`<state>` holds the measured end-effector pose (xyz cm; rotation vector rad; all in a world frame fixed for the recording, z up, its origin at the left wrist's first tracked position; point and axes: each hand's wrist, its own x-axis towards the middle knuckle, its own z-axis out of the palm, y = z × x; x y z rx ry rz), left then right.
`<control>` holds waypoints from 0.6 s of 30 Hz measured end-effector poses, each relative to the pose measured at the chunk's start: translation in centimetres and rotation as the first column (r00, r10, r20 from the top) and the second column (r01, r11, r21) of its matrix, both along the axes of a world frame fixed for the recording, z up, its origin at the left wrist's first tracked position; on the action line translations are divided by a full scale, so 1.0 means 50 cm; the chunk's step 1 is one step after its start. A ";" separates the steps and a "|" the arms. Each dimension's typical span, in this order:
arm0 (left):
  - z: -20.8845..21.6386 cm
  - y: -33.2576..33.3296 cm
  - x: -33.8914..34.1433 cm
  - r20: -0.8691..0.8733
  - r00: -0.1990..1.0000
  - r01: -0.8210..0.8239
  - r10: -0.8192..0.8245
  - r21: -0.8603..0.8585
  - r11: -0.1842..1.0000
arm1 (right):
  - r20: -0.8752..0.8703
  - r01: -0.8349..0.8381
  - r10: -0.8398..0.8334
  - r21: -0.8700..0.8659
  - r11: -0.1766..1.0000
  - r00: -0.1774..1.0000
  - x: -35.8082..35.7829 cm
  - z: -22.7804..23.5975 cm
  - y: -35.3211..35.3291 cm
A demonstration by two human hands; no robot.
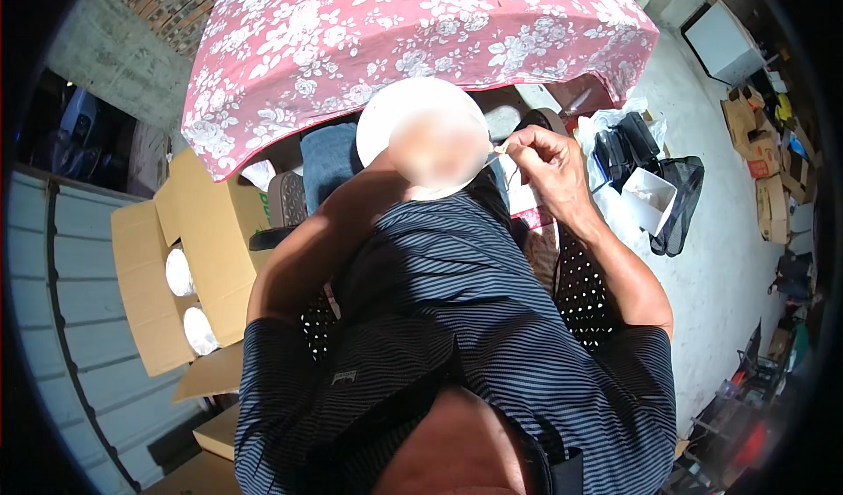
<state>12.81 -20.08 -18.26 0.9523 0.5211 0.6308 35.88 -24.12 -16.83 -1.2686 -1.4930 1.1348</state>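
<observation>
A white, round, plate-like thing (378,126) is over my lap, just below the edge of the table. My left hand (397,170) grips it from its lower left side. A blur over its middle hides most of the left fingers and whatever lies there. To the right of the disc, my right hand (549,161) is closed in a pinch, thumb against forefinger. A thin, pale strand shows at those fingertips, beside the disc's right rim. Its kind is too small to make out.
A table with a pink flowered cloth (307,47) stands ahead. At left an opened cardboard box (206,240) holds white round things (200,330). On the floor at right are a small white box (648,201) and a black bag (680,205). Cartons (771,201) line the far right.
</observation>
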 end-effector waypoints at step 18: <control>0.029 0.009 -0.028 -0.247 0.963 0.002 0.108 0.406 0.914 | -0.539 -0.385 0.125 -0.403 0.830 0.833 0.056 0.011 0.028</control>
